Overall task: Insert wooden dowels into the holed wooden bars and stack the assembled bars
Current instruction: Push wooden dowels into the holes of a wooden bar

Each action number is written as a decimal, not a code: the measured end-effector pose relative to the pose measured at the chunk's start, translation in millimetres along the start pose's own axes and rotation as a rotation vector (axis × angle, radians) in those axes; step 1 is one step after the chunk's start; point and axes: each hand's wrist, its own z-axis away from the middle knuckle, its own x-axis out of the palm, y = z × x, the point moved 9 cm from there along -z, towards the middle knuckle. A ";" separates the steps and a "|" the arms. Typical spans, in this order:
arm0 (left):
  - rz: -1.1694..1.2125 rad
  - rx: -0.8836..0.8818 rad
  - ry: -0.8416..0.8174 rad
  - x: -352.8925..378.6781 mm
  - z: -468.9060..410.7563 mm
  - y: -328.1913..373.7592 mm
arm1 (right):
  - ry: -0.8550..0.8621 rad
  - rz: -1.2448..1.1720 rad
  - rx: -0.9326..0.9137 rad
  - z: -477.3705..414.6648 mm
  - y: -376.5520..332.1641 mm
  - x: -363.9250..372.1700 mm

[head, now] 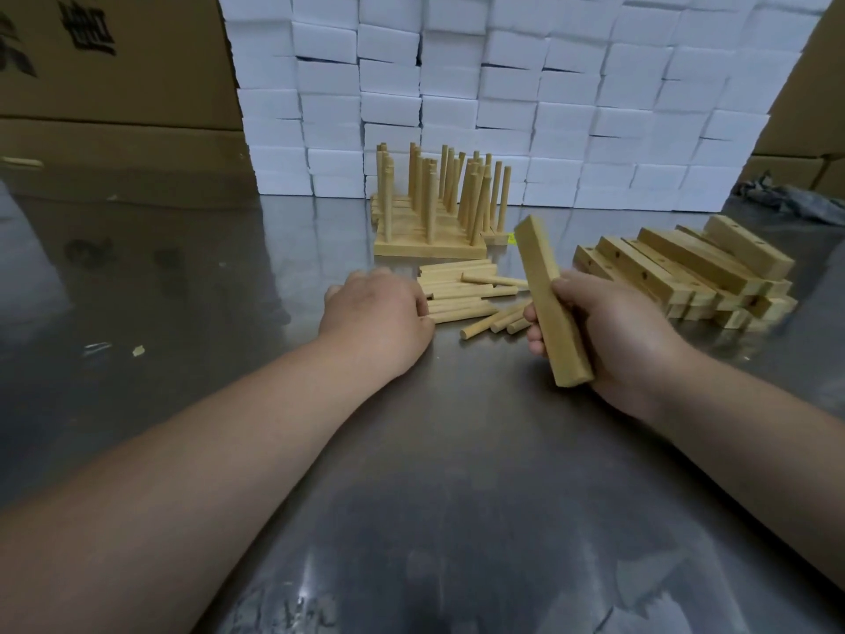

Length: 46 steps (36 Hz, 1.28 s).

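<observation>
1. Two cardboard cartons fill the far left, cut off by the top and left edges. Their black printing is only partly in view and we cannot read it.
2. Below them the steel table carries a pale scrap and some smudges. The broadest room for moving lies here and between our forearms.
3. Our left hand rests knuckles-up on the table, fingertips at the near ends of the loose dowels. The fingers are tucked under its far edge, so we cannot tell whether they pinch a dowel or merely touch.
4. Behind the dowels lie the assembled bars, flat and side by side with dowels standing upright. The front row hides the rear ones, so we cannot count them.
5. White boxes wall off the table's back edge just behind them.
6. Our right hand grips a single bar, fingers curled round its lower half. The bar is off the table and tilted, its top end leaning toward the assembled bars.
7. Right of it the pile of holed bars lies heaped slantwise, its lower members buried.
8. Farthest right a dark crumpled thing is too blurred to name, and another carton is cut by the edge.
</observation>
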 end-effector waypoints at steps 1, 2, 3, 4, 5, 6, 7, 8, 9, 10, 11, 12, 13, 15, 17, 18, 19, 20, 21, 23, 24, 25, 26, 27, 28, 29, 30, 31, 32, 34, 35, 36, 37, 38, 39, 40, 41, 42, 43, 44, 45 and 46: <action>-0.014 -0.002 -0.009 1.5 -0.1 -0.1 | -0.007 -0.008 0.009 -0.3 1.2 0.3; -0.024 -0.004 -0.020 2.9 -0.1 -0.2 | -0.006 -0.014 0.017 -0.6 1.9 0.2; -0.031 -0.003 -0.029 3.7 -0.1 0.0 | -0.001 -0.020 0.020 -1.3 2.3 -0.7; -0.035 0.002 -0.031 3.6 0.1 0.4 | 0.004 -0.028 0.022 -1.7 2.2 -1.1; -0.036 0.009 -0.028 2.7 0.3 1.0 | 0.008 -0.036 0.024 -2.3 2.3 -1.9; -0.034 0.016 -0.020 1.1 0.6 1.8 | 0.015 -0.044 0.025 -3.1 2.3 -3.0; -0.026 0.020 -0.006 -1.4 1.0 2.6 | 0.027 -0.048 0.024 -4.3 2.4 -5.1; -0.013 0.022 0.015 -4.7 1.4 3.0 | 0.038 -0.049 0.022 -5.3 2.2 -6.9; 0.005 0.022 0.043 -8.6 1.8 3.4 | 0.047 -0.050 0.018 -6.5 2.0 -8.6; 0.028 0.021 0.076 -13.1 2.3 3.6 | 0.051 -0.053 0.015 -7.6 1.8 -9.7; 0.056 0.018 0.106 -17.2 3.2 3.7 | 0.051 -0.055 0.015 -8.7 2.0 -10.7; 0.085 0.016 0.133 -20.6 4.1 3.8 | 0.049 -0.054 0.021 -9.4 2.5 -11.2; 0.114 0.016 0.151 -22.9 5.2 4.0 | 0.047 -0.046 0.027 -9.9 3.2 -12.0; 0.174 0.026 0.176 -25.7 7.2 5.5 | 0.043 -0.010 0.016 -10.4 2.4 -13.5; 0.257 0.051 0.189 -27.6 10.3 8.1 | 0.045 0.027 -0.028 -10.3 -1.5 -13.7; 0.304 0.070 0.188 -27.9 11.5 9.9 | 0.052 0.031 -0.050 -10.2 -3.5 -13.9; 0.349 0.086 0.188 -28.2 12.5 11.7 | 0.063 0.029 -0.068 -10.0 -5.1 -14.4; 0.388 0.099 0.188 -28.5 13.3 12.9 | 0.072 0.032 -0.082 -9.6 -6.4 -14.5; 0.421 0.108 0.191 -29.1 14.0 13.6 | 0.080 0.044 -0.093 -9.1 -7.7 -14.8; 0.484 0.122 0.204 -31.0 14.6 13.9 | 0.096 0.087 -0.114 -7.5 -10.7 -16.0; 0.506 0.125 0.213 -31.9 14.6 13.4 | 0.107 0.112 -0.127 -6.3 -12.8 -17.0; 0.521 0.129 0.225 -32.8 14.8 13.0 | 0.118 0.140 -0.144 -5.0 -15.1 -17.9; 0.529 0.134 0.238 -33.9 15.3 13.0 | 0.131 0.168 -0.160 -3.6 -17.2 -18.6; 0.534 0.140 0.250 -35.1 16.0 13.3 | 0.146 0.197 -0.175 -2.6 -19.0 -19.8; 0.541 0.144 0.257 -36.1 16.6 13.9 | 0.165 0.229 -0.186 -1.5 -20.6 -21.0; 0.546 0.147 0.259 -36.7 17.2 14.5 | 0.181 0.263 -0.193 -0.5 -21.8 -22.3; 0.548 0.147 0.258 -37.0 17.6 15.0 | 0.192 0.289 -0.190 0.2 -22.5 -23.1; 0.548 0.148 0.259 -37.4 18.0 15.3 | 0.197 0.303 -0.181 0.3 -22.7 -23.9; 0.550 0.151 0.259 -37.8 18.4 15.7 | 0.199 0.307 -0.163 0.5 -22.2 -24.2; 0.561 0.155 0.258 -38.3 19.4 16.4 | 0.197 0.299 -0.132 0.6 -20.5 -23.7; 0.566 0.160 0.260 -38.7 20.1 17.0 | 0.192 0.298 -0.120 0.5 -19.3 -22.8; 0.569 0.167 0.265 -39.5 21.0 17.8 | 0.182 0.292 -0.109 0.2 -17.8 -21.1; 0.569 0.173 0.271 -40.5 21.8 18.8 | 0.166 0.274 -0.102 0.0 -16.3 -19.4; 0.566 0.177 0.274 -41.3 22.4 19.5 | 0.146 0.247 -0.091 -0.3 -14.8 -17.6; 0.560 0.179 0.274 -41.8 22.9 20.3 | 0.127 0.231 -0.080 -0.8 -13.2 -16.8; 0.555 0.179 0.271 -42.0 23.1 20.8 | 0.107 0.235 -0.069 -0.8 -12.2 -16.5; 0.553 0.179 0.268 -42.2 23.3 21.0 | 0.081 0.254 -0.063 -0.5 -11.5 -15.3; 0.552 0.179 0.265 -42.4 23.4 21.3 | 0.051 0.272 -0.064 0.7 -11.4 -12.5; 0.552 0.179 0.262 -42.5 23.6 21.7 | 0.019 0.282 -0.073 1.9 -11.9 -9.3; 0.551 0.178 0.259 -42.7 23.6 21.9 | -0.007 0.292 -0.089 3.1 -13.0 -6.2; 0.546 0.175 0.256 -42.7 23.6 22.0 | -0.018 0.318 -0.111 4.3 -14.7 -4.4; 0.537 0.170 0.253 -42.6 23.6 22.0 | -0.012 0.359 -0.134 5.6 -16.8 -3.7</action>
